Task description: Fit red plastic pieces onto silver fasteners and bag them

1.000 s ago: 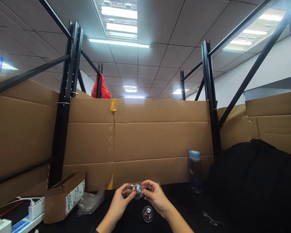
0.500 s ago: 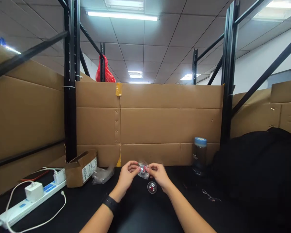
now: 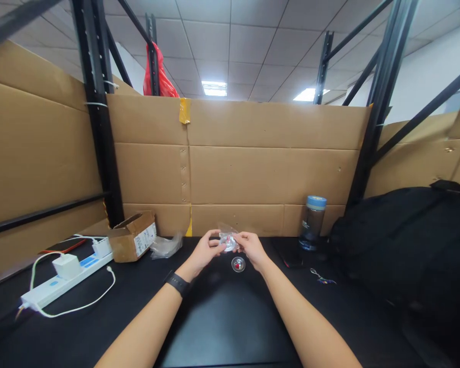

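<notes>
Between my hands is a small clear plastic wrapper [image 3: 227, 240] around a shiny round piece with red on it; its exact kind I cannot make out. My left hand [image 3: 204, 253], with a dark watch on its wrist, pinches the left side. On the opposite side, the fingers of my right hand [image 3: 252, 249] grip the wrapper. A similar clear, round, dome-like piece with a red centre [image 3: 238, 264] lies on the black table [image 3: 230, 327] just below the hands, touched by neither.
Left stand an opened cardboard box [image 3: 133, 237], a crumpled plastic bag [image 3: 166, 247] and a white power strip [image 3: 67, 278] with cables. Right are a blue-lidded bottle [image 3: 312, 223], a dark phone-like slab [image 3: 289, 255], a small cord [image 3: 322, 277] and a black backpack [image 3: 406, 240]. Cardboard walls [image 3: 237, 174] enclose the table.
My view has tilted down, showing more table and forearms. Both hands still hold the wrapped piece, its plastic turned slightly. The round piece on the table looks unmoved.
</notes>
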A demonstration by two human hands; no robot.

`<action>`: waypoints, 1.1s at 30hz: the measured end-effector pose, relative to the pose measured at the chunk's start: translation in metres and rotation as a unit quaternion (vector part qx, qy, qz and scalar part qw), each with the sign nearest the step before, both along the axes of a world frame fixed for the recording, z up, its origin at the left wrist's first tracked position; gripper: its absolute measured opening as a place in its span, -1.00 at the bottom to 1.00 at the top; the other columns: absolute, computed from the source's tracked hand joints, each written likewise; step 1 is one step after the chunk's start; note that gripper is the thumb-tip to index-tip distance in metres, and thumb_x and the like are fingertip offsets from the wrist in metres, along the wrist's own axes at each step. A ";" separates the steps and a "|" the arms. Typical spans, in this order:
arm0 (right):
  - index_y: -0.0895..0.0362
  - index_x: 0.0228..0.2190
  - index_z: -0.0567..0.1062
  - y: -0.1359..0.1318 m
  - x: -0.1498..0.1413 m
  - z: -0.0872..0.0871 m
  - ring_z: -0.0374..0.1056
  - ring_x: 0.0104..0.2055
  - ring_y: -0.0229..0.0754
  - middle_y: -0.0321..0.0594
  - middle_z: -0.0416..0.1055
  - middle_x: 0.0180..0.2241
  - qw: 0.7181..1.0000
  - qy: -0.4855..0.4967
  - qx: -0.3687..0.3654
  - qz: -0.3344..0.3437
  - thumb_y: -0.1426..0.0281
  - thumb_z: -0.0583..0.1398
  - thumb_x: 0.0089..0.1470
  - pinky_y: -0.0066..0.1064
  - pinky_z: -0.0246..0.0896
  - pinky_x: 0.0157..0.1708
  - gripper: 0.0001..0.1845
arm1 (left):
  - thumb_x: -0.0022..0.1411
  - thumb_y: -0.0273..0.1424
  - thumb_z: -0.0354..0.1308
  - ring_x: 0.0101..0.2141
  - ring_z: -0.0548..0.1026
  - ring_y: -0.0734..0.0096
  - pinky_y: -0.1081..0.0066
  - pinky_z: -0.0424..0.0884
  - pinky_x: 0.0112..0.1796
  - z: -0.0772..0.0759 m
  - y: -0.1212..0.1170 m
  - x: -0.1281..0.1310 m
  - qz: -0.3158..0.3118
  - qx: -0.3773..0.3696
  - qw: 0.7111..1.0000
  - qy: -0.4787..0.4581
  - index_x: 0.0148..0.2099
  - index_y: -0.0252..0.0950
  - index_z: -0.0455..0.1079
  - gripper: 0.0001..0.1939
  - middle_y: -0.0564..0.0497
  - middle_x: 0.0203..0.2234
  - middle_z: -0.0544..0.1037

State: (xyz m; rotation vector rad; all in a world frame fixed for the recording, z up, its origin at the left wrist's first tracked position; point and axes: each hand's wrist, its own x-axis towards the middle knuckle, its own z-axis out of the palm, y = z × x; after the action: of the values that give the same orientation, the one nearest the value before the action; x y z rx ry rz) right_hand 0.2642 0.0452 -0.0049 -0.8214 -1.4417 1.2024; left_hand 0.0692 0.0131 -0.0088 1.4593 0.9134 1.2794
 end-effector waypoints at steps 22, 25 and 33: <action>0.17 -0.40 0.51 0.001 -0.012 -0.018 0.48 -0.46 -0.17 -0.23 0.52 -0.45 0.993 -0.088 0.084 0.012 0.20 0.41 -0.13 -0.39 0.33 -0.43 -0.66 | 0.19 -0.22 0.26 -0.19 0.63 0.26 0.32 0.53 -0.11 0.008 0.001 -0.008 0.161 0.239 0.939 0.188 -0.02 -0.25 0.46 -0.66 -0.11 -0.14 0.64; 0.17 -0.40 0.50 0.005 -0.009 -0.022 0.47 -0.47 -0.17 -0.23 0.53 -0.49 0.994 -0.088 0.058 0.009 0.13 0.41 -0.15 -0.38 0.33 -0.42 -0.60 | 0.23 -0.19 0.19 -0.29 0.62 0.26 0.36 0.50 -0.18 0.008 0.002 -0.015 0.128 0.214 0.931 0.267 -0.20 -0.26 0.57 -0.74 -0.08 -0.30 0.67; 0.18 -0.38 0.58 0.000 -0.009 -0.021 0.46 -0.41 -0.20 -0.20 0.56 -0.43 0.980 -0.167 0.104 0.030 0.31 0.36 -0.05 -0.37 0.35 -0.32 -0.80 | 0.33 -0.23 0.09 -0.36 0.54 0.30 0.40 0.37 -0.27 0.011 -0.005 -0.007 0.124 0.251 0.914 0.294 -0.25 -0.24 0.57 -0.72 -0.03 -0.35 0.65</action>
State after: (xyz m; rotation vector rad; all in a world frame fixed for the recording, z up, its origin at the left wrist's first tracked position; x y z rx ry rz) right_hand 0.2552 0.0452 -0.0259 -0.8668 -1.8441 0.9665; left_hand 0.0621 0.0084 0.0020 2.2707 1.2487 1.3396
